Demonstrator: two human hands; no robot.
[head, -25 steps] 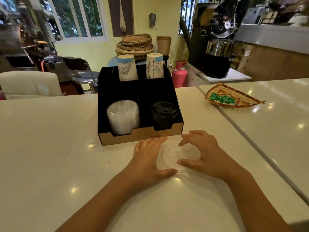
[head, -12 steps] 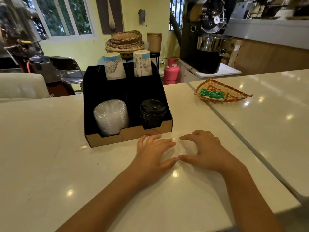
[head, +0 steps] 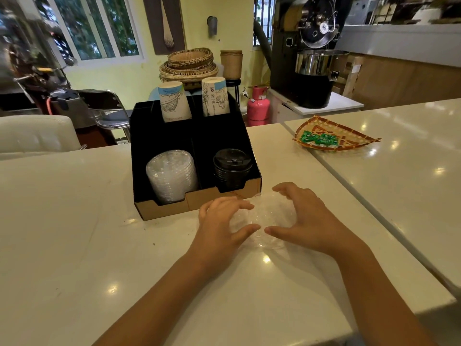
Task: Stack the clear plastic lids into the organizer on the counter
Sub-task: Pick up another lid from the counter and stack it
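a black cardboard organizer (head: 249, 189) stands on the white stone counter (head: 74, 233). in its near left compartment sits a stack of clear plastic lids (head: 171, 174); in the near right compartment, a stack of black plastic lids (head: 232, 166). two printed paper cups (head: 173, 101) stand in the far compartments. just before the organizer's near right corner, clear plastic lids (head: 264, 213) lie between the left hand (head: 219, 226) and right hand (head: 304, 216). a woven bamboo tray (head: 336, 136) lies far right.

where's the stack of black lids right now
In the head view, the black lids sit in the organizer's front right compartment, beside the clear lids.
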